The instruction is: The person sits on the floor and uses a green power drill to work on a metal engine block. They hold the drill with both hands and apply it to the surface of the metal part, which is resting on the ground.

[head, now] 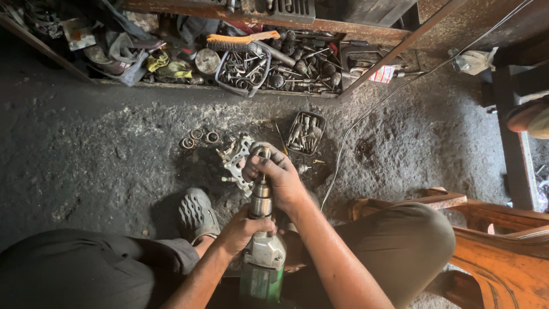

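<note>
Fingers [269, 166] of the right hand [278, 176] clenched round the bit end of the power drill [262, 252], pinching the front of the chuck just above the grey metal casting [237, 157]; left hand [243, 229] wrapped firmly about the drill's neck, behind the silver chuck. Drill held upright between the knees, green and grey body nearest the camera, nose pointing away toward the casting on the dirty floor. Likely heavy and rigid, with a metal housing that looks greasy, so probably slick; best gripped at the narrow neck and the body, never by the thin bit. Casting itself stiff, sharp-edged, probably weighty enough to stay put. Beyond the casting, a small black tray of bits [306, 133]; to its left, three loose rings [200, 137]; farther beyond, a wire basket of sockets [243, 71] and an orange brush [234, 41]. Beside the drill, a grey sandal [196, 214].
</note>
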Available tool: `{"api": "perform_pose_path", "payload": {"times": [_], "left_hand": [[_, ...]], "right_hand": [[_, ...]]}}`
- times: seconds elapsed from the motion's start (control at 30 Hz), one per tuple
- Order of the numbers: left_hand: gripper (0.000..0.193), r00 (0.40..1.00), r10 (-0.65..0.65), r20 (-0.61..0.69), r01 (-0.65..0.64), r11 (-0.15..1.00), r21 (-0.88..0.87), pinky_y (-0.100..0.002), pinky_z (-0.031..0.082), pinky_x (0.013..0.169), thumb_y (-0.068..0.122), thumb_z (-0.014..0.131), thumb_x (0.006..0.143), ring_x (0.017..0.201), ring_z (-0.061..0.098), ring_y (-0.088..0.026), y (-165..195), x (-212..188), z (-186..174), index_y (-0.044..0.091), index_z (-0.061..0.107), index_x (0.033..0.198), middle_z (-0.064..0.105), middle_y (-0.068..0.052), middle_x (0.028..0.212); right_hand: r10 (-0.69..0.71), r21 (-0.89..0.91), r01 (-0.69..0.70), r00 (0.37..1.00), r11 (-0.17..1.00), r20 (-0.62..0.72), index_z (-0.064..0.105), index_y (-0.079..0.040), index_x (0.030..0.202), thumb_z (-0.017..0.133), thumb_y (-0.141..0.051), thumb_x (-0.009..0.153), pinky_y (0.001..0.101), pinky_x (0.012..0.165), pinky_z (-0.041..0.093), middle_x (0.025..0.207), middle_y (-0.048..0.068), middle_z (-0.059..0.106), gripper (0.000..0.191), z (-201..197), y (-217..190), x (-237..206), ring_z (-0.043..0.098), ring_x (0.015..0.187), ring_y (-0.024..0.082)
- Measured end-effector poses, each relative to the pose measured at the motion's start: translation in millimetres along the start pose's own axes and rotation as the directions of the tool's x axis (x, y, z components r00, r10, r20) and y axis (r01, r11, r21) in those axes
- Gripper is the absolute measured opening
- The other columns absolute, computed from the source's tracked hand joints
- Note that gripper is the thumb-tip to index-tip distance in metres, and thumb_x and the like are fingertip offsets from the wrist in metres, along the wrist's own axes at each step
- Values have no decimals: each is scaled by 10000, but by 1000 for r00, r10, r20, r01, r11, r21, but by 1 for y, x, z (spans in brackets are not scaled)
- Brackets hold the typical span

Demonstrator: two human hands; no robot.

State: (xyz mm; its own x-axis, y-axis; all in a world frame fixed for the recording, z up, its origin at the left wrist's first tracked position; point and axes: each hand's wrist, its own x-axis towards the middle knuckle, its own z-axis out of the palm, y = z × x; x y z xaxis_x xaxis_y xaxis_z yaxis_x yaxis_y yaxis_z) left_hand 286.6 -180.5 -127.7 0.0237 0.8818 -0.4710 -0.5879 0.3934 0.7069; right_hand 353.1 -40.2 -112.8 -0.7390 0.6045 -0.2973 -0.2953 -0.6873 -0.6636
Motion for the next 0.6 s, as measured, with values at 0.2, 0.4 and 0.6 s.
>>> {"api": "perform_pose_path", "payload": {"times": [0.2,0.4,0.6], "left_hand": [[235,1000,19,23,-19,1000,-3,-342,575,754,218,742,734,706,679,-182,2,0,0,15,681,837,693,-79,727],[236,1000,-13,1,13,1000,20,-338,564,736,224,737,729,699,676,-181,3,-1,1,16,688,828,694,-80,723],[260,1000,-10,-15,11,1000,17,-328,546,702,224,739,733,695,664,-172,3,0,2,22,672,883,694,-76,745]], "right_hand": [[-6,26,5,999,1000,46,636,-51,1087,742,-99,927,329,781,531,863,41,633,198,-1,0,-1,588,792,151],[-51,-104,58,997,993,61,613,-59,1040,725,-103,976,317,799,520,864,38,644,137,0,-2,2,592,813,140],[-99,-279,90,995,956,-19,617,-83,1038,691,-99,940,301,805,542,906,61,731,124,4,-5,1,668,837,146]]}}
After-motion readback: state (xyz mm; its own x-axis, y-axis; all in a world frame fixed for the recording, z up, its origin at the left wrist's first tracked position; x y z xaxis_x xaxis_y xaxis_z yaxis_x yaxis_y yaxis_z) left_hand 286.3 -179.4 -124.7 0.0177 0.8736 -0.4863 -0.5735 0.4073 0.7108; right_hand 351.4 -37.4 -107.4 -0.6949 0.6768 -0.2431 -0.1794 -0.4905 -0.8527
